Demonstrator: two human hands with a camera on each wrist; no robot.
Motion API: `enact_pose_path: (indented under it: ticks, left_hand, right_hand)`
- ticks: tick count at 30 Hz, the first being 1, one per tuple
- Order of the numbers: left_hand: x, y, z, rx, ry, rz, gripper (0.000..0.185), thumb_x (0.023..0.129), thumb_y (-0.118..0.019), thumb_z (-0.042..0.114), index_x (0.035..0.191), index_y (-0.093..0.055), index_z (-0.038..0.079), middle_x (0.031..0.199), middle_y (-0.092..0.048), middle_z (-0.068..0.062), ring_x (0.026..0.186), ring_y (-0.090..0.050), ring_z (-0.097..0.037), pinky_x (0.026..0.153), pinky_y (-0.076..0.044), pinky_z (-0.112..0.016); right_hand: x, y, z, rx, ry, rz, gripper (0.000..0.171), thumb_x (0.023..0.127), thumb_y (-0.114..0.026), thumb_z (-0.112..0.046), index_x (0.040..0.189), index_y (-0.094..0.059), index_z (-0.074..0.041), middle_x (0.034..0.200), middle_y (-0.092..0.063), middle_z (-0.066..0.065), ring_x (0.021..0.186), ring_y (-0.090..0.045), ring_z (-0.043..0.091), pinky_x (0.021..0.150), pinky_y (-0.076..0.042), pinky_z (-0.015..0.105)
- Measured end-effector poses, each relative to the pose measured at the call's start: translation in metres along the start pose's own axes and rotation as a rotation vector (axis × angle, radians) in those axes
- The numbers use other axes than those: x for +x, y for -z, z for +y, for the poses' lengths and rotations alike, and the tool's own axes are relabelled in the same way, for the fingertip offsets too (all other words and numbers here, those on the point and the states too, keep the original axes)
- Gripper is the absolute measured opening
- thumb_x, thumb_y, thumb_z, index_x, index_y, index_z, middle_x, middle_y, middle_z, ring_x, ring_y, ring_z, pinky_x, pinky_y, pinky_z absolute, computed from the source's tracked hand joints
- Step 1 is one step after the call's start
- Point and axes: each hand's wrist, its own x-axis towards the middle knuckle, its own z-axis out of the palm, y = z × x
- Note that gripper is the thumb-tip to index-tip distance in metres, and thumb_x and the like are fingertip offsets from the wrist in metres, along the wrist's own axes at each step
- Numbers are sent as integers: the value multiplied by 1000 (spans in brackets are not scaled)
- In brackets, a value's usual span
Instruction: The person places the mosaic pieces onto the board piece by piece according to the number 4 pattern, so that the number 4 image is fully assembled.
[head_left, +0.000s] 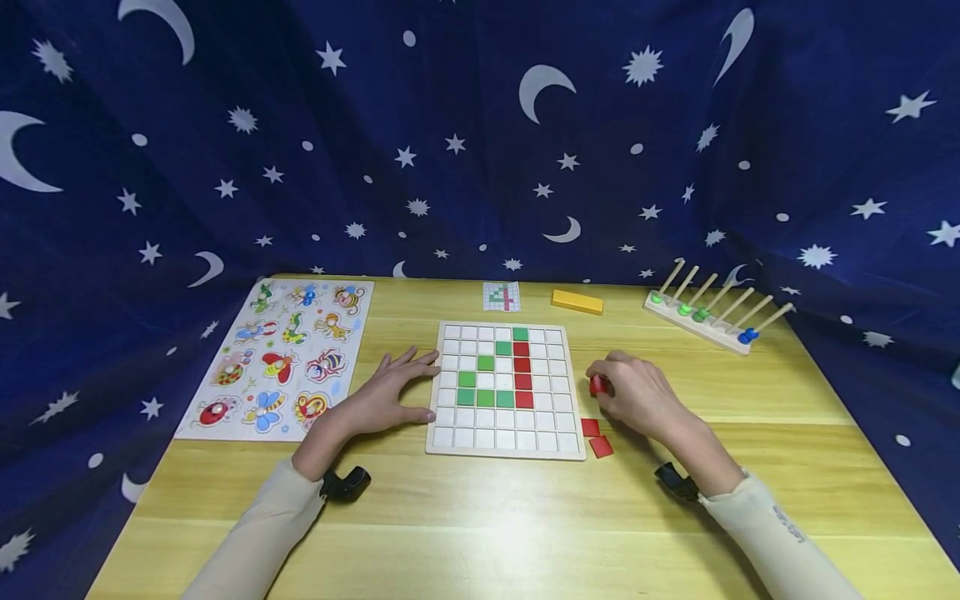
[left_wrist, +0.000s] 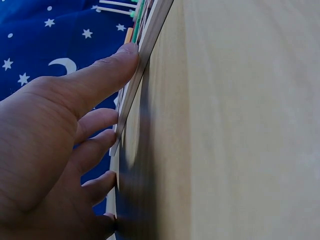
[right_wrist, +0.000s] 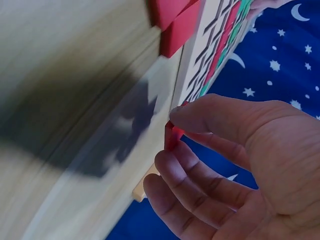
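Note:
In the middle of the table lies a wooden grid board point(head_left: 504, 455) with white squares. Green tiles point(head_left: 486, 363) form a slanted line and a lower row on it, and red tiles point(head_left: 522, 365) form a column. My left hand point(head_left: 378, 393) rests at the board's left edge, thumb and fingertips touching its side, fingers spread. Just right of the board, my right hand point(head_left: 637, 393) pinches a small red tile point(right_wrist: 173, 134) between thumb and fingers. Near that hand, two loose red tiles point(head_left: 601, 447) lie beside the board's lower right edge.
Behind the board lie a small pattern card point(head_left: 501, 297) and a yellow block point(head_left: 577, 302). A peg rack point(head_left: 697, 321) with colored beads stands at the back right. An insect puzzle board point(head_left: 247, 350) lies at the left. A starry blue cloth point(head_left: 465, 225) hangs behind the table.

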Motion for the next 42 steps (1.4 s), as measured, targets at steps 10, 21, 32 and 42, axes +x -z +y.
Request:
enact_pose_path:
  ticks: [10, 21, 32, 42]
  left_hand:
    - [0, 1, 2, -9, -28, 9, 71, 85, -80, 36, 144, -52, 7, 162, -30, -6, 150, -12, -38, 117, 5, -62]
    - [0, 0, 3, -14, -30, 8, 71, 85, -81, 34, 144, -52, 7, 162, -31, -7, 150, -12, -38, 117, 4, -62]
    - [0, 0, -1, -7, -8, -3, 70, 87, -79, 36, 145, -52, 10, 162, -29, -2, 151, -10, -34, 118, 5, -59]
    - [0, 1, 2, -11, -10, -2, 70, 87, -79, 35, 145, -51, 8, 162, -29, -5, 151, -11, -36, 118, 5, -60]
  right_hand:
    - [5, -2, -24, 19, 62, -3, 20, 76, -80, -3, 95, -75, -8, 81, -57, 0, 63, -48, 14, 55, -43, 33]
    - [3, -9, -55, 54, 149, -28, 23, 75, -82, -3, 97, -76, -8, 83, -58, -2, 65, -48, 11, 57, -45, 28]
    - [6, -19, -78, 49, 231, -40, 19, 76, -78, 0, 88, -70, -13, 78, -52, -5, 65, -44, 10, 55, -40, 23]
    - [11, -27, -88, 57, 267, -68, 18, 76, -75, 1, 87, -68, -13, 81, -53, -5, 67, -46, 11, 58, -42, 25]
